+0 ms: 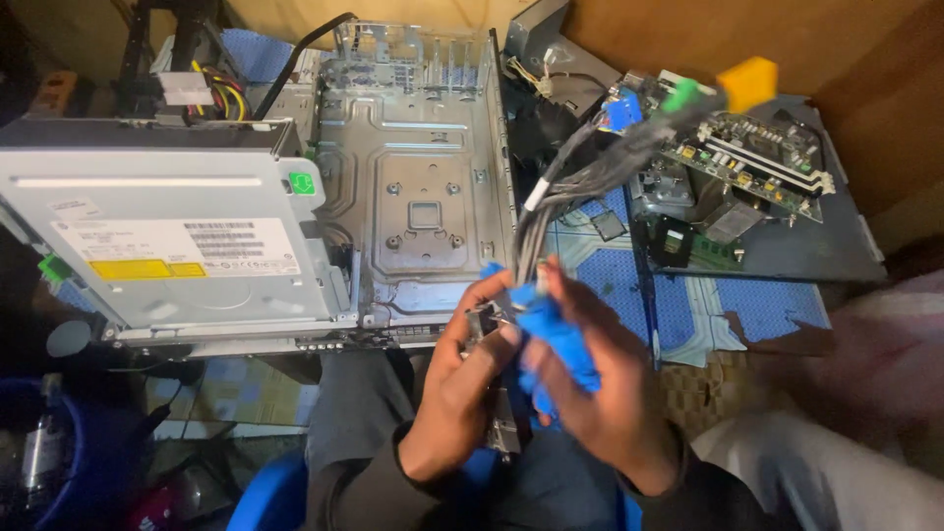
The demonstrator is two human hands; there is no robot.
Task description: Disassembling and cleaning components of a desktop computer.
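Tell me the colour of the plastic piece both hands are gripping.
Bright blue plastic piece, held between left hand and right hand; head view.

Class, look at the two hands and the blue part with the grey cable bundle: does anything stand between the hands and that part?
Nothing visible does. The left hand and right hand already grip the blue part directly, above the lap. Its grey cable bundle runs up freely beside the open metal chassis.
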